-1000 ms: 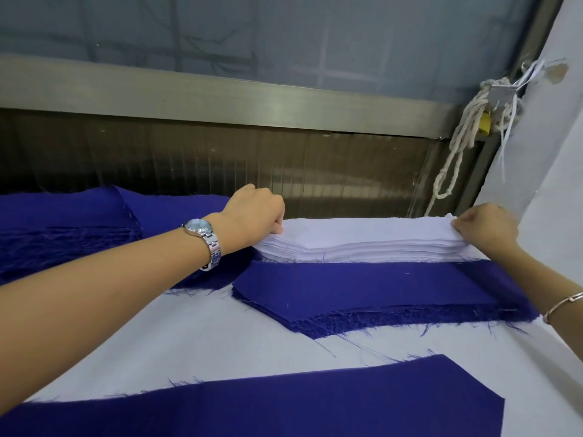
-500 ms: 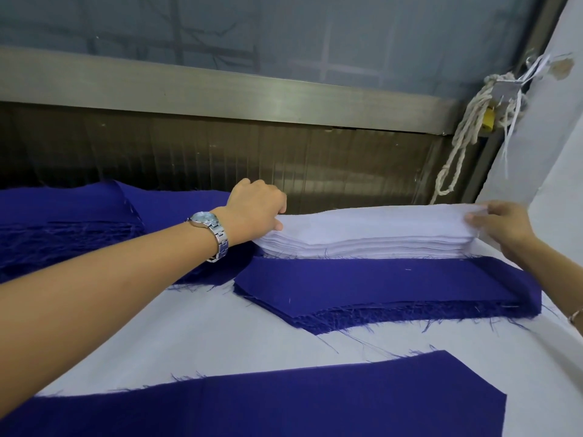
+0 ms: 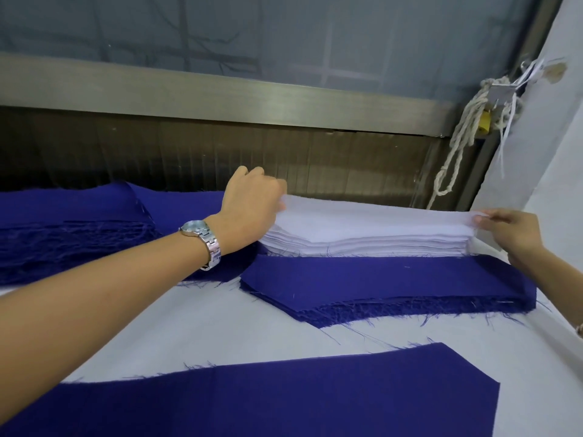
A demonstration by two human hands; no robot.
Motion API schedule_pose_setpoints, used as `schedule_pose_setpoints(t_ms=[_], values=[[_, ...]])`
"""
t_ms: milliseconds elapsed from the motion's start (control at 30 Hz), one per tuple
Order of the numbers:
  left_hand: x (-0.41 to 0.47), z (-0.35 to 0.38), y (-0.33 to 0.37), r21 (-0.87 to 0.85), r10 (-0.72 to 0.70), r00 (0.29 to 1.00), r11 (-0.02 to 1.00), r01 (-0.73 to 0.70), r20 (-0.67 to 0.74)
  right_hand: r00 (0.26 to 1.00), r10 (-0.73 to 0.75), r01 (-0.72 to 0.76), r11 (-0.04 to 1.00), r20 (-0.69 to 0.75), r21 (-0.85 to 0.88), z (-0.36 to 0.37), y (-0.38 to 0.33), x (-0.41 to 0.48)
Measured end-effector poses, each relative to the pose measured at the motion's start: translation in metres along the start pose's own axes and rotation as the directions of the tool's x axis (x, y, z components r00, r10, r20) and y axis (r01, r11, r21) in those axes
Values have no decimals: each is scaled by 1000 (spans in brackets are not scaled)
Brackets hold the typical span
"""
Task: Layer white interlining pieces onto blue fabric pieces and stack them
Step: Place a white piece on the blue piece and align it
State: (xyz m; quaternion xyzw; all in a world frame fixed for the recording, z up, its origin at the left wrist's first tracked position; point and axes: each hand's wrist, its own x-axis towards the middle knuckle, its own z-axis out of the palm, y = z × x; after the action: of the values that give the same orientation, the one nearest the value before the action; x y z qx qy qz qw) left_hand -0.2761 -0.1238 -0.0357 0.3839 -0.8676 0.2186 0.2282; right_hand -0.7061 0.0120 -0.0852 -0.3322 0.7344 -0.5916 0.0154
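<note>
A second ago both my hands sat low at the ends of the pile of white interlining pieces point(image 3: 362, 244). Now the top white interlining sheet point(image 3: 362, 211) is raised off that pile at both ends. My left hand point(image 3: 252, 209) has come up a little in the middle of the frame. My right hand point(image 3: 511, 231) has moved out toward the right edge, drawing the sheet taut between them.

The fingers point(image 3: 277, 190) of my left hand are curled and pinch the sheet's left end. The fingers point(image 3: 492, 214) of my right hand pinch its right corner against the thumb.

The white pile lies at centre right, partly on top of the stack of dark blue cut fabric pieces point(image 3: 394, 285). A single flat dark blue fabric piece point(image 3: 284, 398) lies on the pale cloth-covered surface point(image 3: 220, 329) at the bottom of the frame, cut off by its lower edge.

My left fingertips are hidden behind my knuckles and the sheet. My right forearm runs out of frame at the right. The frayed dark blue heap point(image 3: 72, 228) at the left is cut off by the frame edge, and my silver wristwatch point(image 3: 202, 238) and arm cover part of it.
</note>
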Motion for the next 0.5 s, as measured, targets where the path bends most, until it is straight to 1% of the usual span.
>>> schedule_pose_setpoints(t_ms=[100, 167, 233, 300, 367, 433, 500], values=[[-9, -19, -6, -172, -43, 996, 985, 29, -75, 1000, -12, 13, 999, -18, 29, -4, -9, -8], [-18, -31, -11, -315, -97, 990, 947, 59, -105, 1000, -18, 18, 999, -5, 49, -7, -16, -15], [-29, -42, -17, -427, -168, 980, 898, 108, -104, 999, -37, 37, 999, 30, 28, -10, -25, -21], [-42, -52, -25, -475, -222, 973, 864, 168, -59, 994, -53, 55, 998, 93, -22, -12, -36, -28], [-56, -61, -35, -515, -253, 967, 827, 226, 18, 985, -56, 68, 995, 166, -68, -16, -47, -35], [-71, -68, -47, -576, -281, 954, 765, 289, 106, 971, -39, 64, 993, 237, -98, -20, -57, -44], [-89, -73, -59, -633, -299, 937, 693, 344, 182, 952, -15, 45, 995, 307, -90, -22, -66, -54]])
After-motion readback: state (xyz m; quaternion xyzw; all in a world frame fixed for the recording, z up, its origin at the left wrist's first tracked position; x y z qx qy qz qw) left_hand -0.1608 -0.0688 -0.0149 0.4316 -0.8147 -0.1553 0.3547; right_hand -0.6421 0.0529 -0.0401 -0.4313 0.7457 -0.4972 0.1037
